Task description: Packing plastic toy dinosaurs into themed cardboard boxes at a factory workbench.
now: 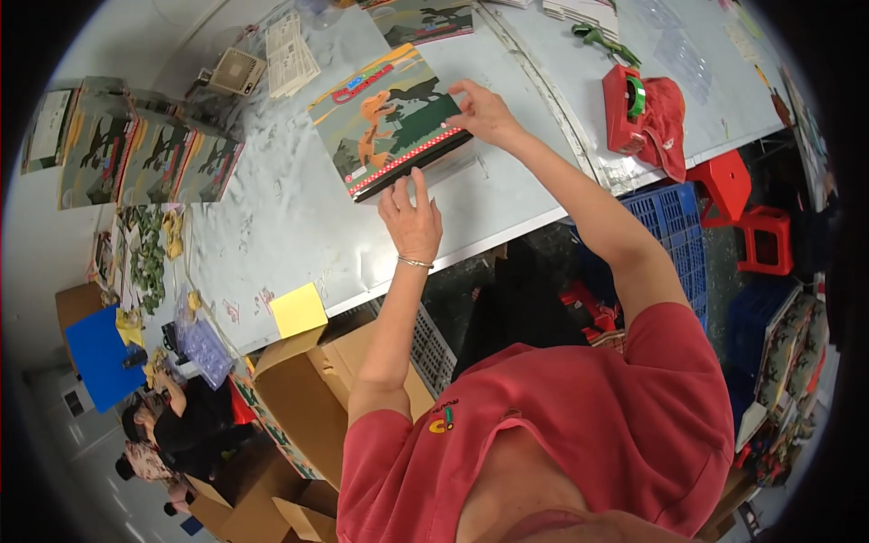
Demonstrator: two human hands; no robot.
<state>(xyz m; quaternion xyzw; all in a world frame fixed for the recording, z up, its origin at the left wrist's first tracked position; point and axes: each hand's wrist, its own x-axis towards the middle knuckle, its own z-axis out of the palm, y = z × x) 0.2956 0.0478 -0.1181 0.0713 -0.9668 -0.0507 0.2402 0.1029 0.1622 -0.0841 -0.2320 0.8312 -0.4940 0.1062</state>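
A flat cardboard box [385, 122] printed with an orange dinosaur lies tilted on the grey table [272, 172]. Along its near edge runs a red checkered strip above a dark side. My left hand [413, 217], with a bracelet at the wrist, reaches to this near edge, its fingers spread and the tips at the box's side. At the box's right edge is my right hand [487, 113], fingers bent and apart, the tips touching the edge near the corner. Neither hand wraps around the box.
Several similar boxes [154, 149] stand at left; another box [421, 20] lies beyond. Right are a red tape dispenser [623, 110] with green tape and a red cloth [665, 127]. A yellow sheet [300, 310] lies by the front edge, above an open carton [303, 389]. Blue crates [674, 235] stand below.
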